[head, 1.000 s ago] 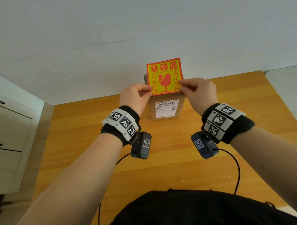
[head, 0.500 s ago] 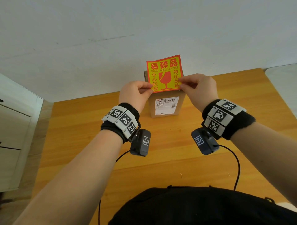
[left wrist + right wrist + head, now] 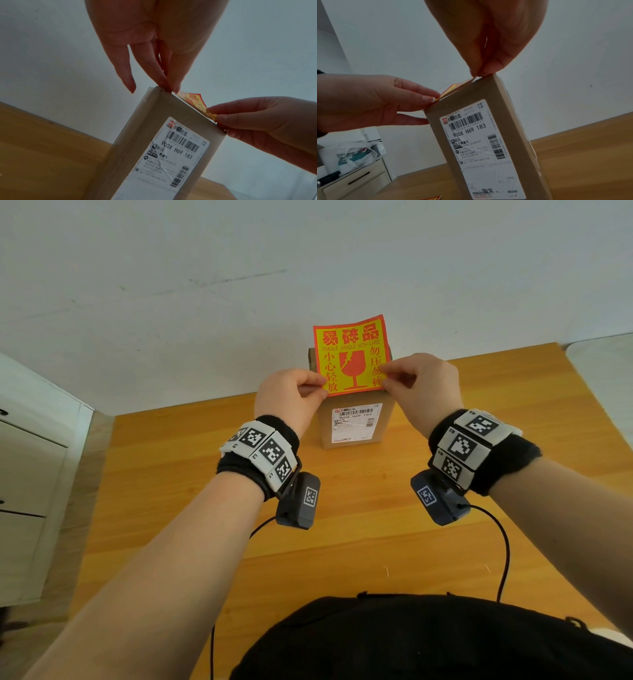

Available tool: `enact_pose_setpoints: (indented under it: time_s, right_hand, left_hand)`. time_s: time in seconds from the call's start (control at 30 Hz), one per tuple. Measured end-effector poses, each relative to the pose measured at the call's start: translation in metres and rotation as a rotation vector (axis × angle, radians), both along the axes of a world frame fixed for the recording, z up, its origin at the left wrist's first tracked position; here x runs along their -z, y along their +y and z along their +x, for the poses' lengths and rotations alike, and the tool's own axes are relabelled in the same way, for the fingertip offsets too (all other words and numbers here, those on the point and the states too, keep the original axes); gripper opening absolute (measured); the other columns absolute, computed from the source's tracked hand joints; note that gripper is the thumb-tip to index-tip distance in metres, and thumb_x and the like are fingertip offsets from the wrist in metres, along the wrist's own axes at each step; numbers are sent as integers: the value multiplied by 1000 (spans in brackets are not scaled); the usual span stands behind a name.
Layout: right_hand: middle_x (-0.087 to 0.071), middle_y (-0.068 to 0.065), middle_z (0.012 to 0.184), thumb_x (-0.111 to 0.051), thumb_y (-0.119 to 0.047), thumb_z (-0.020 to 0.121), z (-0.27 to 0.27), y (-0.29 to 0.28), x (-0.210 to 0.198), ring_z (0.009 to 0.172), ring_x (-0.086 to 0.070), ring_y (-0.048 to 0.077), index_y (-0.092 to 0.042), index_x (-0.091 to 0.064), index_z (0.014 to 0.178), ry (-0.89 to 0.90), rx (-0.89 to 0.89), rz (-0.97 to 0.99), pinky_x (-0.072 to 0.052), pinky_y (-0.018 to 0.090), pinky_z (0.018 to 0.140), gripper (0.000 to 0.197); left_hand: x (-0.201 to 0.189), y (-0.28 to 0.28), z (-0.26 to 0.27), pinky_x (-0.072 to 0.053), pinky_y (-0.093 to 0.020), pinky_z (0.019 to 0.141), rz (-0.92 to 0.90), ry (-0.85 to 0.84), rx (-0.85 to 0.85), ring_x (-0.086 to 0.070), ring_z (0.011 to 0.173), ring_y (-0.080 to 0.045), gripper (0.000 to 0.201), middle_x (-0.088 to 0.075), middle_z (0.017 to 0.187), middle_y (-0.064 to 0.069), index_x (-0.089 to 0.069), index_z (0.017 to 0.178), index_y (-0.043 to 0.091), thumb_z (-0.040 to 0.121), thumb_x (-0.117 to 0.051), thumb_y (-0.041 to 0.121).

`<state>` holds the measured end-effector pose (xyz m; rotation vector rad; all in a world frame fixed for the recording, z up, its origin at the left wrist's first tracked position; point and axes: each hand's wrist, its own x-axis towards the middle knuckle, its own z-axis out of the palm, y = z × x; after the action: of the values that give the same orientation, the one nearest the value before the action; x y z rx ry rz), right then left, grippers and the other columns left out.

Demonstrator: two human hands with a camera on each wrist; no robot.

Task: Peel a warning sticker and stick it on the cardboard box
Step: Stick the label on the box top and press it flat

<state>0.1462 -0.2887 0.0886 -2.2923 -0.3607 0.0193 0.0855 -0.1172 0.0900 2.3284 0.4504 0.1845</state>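
A red and yellow warning sticker (image 3: 351, 356) is held upright over the top of the cardboard box (image 3: 356, 424), which stands on end on the wooden table (image 3: 171, 474). My left hand (image 3: 323, 390) pinches the sticker's lower left corner. My right hand (image 3: 383, 376) pinches its lower right edge. In the left wrist view the sticker (image 3: 193, 100) lies along the box's (image 3: 154, 121) top edge, and my left hand (image 3: 172, 89) pinches it there. In the right wrist view my right hand (image 3: 477, 75) pinches the sticker (image 3: 453, 88) at the box's (image 3: 501, 108) top corner. A white shipping label (image 3: 356, 421) faces me.
A white drawer cabinet (image 3: 30, 474) stands left of the table, with a plastic bag (image 3: 356, 154) on top. Cables (image 3: 503, 549) run from the wrist cameras across the table. A scrap of red and yellow sticker paper (image 3: 431, 197) lies on the table near the box.
Both hands have carried the sticker slightly forward and upward, bringing its lower edge close to the box's top. Both pinches are unchanged.
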Motion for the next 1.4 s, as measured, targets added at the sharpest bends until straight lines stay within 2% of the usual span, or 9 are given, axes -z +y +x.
enact_pose_setpoints:
  time_s: [0.07, 0.13, 0.2, 0.47, 0.63, 0.73, 0.97, 1.1, 1.4]
  right_hand:
    - [-68, 7, 106, -60, -13, 88, 0, 0, 1, 83, -51, 7, -12, -67, 112, -13, -7, -11, -39, 9, 72, 26]
    - [-68, 8, 105, -60, -13, 87, 0, 0, 3, 82, -51, 7, -11, -68, 112, -26, -8, -13, -34, 0, 66, 25]
    - [-69, 8, 104, -61, -12, 87, 0, 0, 4, 81, -51, 7, -11, -68, 111, -38, -5, -12, -31, -2, 64, 25]
    - [-70, 7, 100, -61, -12, 86, -1, 0, 4, 80, -52, 7, -12, -70, 107, -52, 1, -3, -33, -1, 65, 23]
    - [-69, 7, 101, -61, -13, 86, -2, -1, 2, 81, -54, 8, -13, -69, 108, -17, 10, 23, -41, 14, 75, 24]
    - [-69, 7, 102, -61, -12, 86, -2, -1, 2, 82, -54, 8, -12, -69, 109, -18, 4, 22, -42, 16, 76, 24]
    - [-69, 9, 102, -60, -11, 86, -2, -1, 5, 81, -53, 8, -10, -69, 108, -52, -2, 5, -42, 14, 74, 24]
    - [-68, 8, 100, -61, -10, 86, -3, 0, 9, 79, -53, 7, -10, -69, 108, -79, -2, -7, -35, 0, 65, 24]
    - [-68, 8, 98, -60, -9, 85, -5, 1, 10, 78, -52, 7, -10, -70, 107, -101, 8, -13, -33, -1, 64, 24]
  left_hand:
    - [0, 0, 0, -42, -16, 83, -1, 0, 1, -58, 85, -1, 21, -71, 107, 3, -69, 105, 19, 85, -62, 22]
    - [1, 0, 0, -44, -17, 84, -5, -2, -3, -59, 85, -1, 21, -72, 106, 3, -70, 104, 19, 85, -63, 22]
    - [1, -1, 0, -45, -18, 84, -5, -2, -11, -60, 85, -2, 21, -72, 105, 3, -70, 104, 18, 85, -63, 22]
    - [-2, -2, 0, -45, -17, 84, 32, 8, -8, -65, 92, -8, 22, -72, 106, 1, -70, 105, 16, 85, -63, 22]
    - [-4, -2, 0, -45, -18, 84, 30, 19, -2, -65, 94, -8, 23, -72, 107, 2, -69, 106, 18, 86, -62, 24]
    - [-4, -2, 0, -46, -19, 84, 38, 20, -3, -65, 94, -8, 22, -72, 107, 2, -70, 105, 19, 86, -61, 25]
    - [-4, -3, -1, -48, -22, 86, 43, 20, 5, -66, 93, -8, 22, -73, 105, 2, -70, 104, 18, 85, -62, 25]
    - [-4, -4, -2, -49, -21, 85, 56, 17, 13, -66, 93, -9, 23, -73, 105, 1, -70, 105, 17, 85, -63, 25]
    - [-7, -5, 2, -52, -30, 90, 106, 35, 34, -68, 93, -12, 20, -74, 103, 0, -71, 102, 16, 84, -64, 24]
